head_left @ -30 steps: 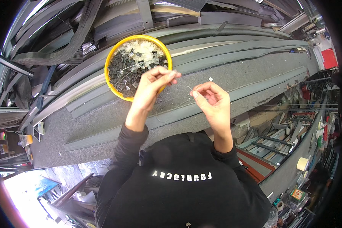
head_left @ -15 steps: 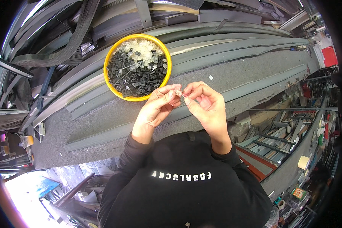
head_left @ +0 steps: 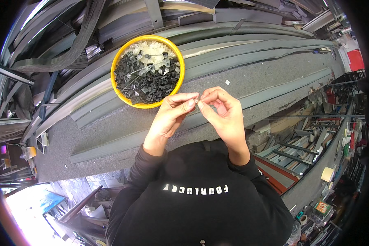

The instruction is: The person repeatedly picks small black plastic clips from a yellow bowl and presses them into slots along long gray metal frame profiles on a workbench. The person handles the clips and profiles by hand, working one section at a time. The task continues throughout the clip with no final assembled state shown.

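Observation:
My left hand [head_left: 171, 114] and my right hand [head_left: 224, 112] meet over the bench, thumbs and forefingers pinched together. Between the fingertips sits a small clear plastic piece [head_left: 197, 100], mostly covered by them, so its exact shape is hard to make out. Just beyond my left hand stands a round yellow basin [head_left: 182, 70]. Inside it, small black plastic clips [head_left: 145, 84] fill the near part and clear plastic pieces [head_left: 151, 46] the far part. Thin clear strips lie across the top of the pile.
Long grey metal profiles [head_left: 254, 95] run along the grey-covered bench [head_left: 106, 127]. A loose clear piece [head_left: 227, 82] lies to the right of the basin. More profiles are stacked at the back. To the right is a rack of offcuts [head_left: 303, 147] and a tape roll [head_left: 327, 174].
My fingertips have drawn closer together, and the clear piece between them shows less than before. My left fingers have closed in a little to the right. The basin looks nearly unmoved.

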A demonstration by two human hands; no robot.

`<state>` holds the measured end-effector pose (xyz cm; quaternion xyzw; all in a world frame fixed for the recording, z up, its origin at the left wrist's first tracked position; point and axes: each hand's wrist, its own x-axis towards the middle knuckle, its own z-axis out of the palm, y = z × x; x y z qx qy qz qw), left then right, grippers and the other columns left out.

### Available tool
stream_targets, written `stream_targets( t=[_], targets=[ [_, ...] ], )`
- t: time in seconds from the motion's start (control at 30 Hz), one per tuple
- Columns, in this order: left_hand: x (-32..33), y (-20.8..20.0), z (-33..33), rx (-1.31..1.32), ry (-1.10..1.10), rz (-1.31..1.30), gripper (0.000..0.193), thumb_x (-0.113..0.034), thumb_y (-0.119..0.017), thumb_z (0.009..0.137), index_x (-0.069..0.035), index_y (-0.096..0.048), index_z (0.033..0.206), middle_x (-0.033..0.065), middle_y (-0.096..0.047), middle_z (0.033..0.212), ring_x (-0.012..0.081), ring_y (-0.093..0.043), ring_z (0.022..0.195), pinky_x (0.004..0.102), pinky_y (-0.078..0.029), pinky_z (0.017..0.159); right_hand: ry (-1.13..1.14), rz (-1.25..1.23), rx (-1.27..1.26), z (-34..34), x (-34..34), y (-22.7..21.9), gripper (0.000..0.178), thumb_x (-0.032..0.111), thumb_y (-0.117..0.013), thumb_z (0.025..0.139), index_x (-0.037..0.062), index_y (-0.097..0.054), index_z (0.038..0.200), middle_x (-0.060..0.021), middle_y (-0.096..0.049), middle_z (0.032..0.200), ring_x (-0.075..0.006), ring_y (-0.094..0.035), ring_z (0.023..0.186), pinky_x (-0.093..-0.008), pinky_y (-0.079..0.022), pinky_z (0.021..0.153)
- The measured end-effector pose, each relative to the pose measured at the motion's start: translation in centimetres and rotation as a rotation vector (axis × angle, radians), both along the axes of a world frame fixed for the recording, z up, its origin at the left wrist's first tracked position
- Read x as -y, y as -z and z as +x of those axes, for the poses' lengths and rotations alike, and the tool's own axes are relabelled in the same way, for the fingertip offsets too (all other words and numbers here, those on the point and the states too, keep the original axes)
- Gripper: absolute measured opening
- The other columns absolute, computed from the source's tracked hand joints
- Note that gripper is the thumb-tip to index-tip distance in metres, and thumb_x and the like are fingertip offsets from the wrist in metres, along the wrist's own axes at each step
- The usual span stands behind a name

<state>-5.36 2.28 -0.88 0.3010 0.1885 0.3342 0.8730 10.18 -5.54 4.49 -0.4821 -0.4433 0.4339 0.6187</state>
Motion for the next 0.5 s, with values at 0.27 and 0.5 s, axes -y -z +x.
stream_targets(
  t=[0.27,0.5],
  targets=[
    [0.2,-1.3,-0.2,-0.134,-0.195,0.343,0.011,-0.015,-0.075,0.087,-0.006,-0.077,0.094,0.0111,-0.056,0.134,0.0168,-0.052,0.112,0.0334,-0.040,0.101,0.068,-0.018,0.072,-0.7,-0.5,0.5,0.014,0.006,-0.073,0.090,-0.0023,-0.070,0.100,-0.0085,-0.066,0.106,-0.0159,-0.062,0.095,-0.0319,-0.049,0.089],
    [0.7,-2.1,0.9,-0.162,-0.193,0.278,0.043,-0.004,-0.073,0.087,-0.007,-0.063,0.129,0.0147,-0.055,0.140,0.0087,-0.061,0.078,0.0237,-0.050,0.068,-0.061,-0.095,0.073,0.3,0.0,0.4,0.011,0.009,-0.074,0.088,0.0007,-0.076,0.095,-0.0097,-0.072,0.093,-0.0174,-0.064,0.092,-0.0323,-0.049,0.084]
  ],
)
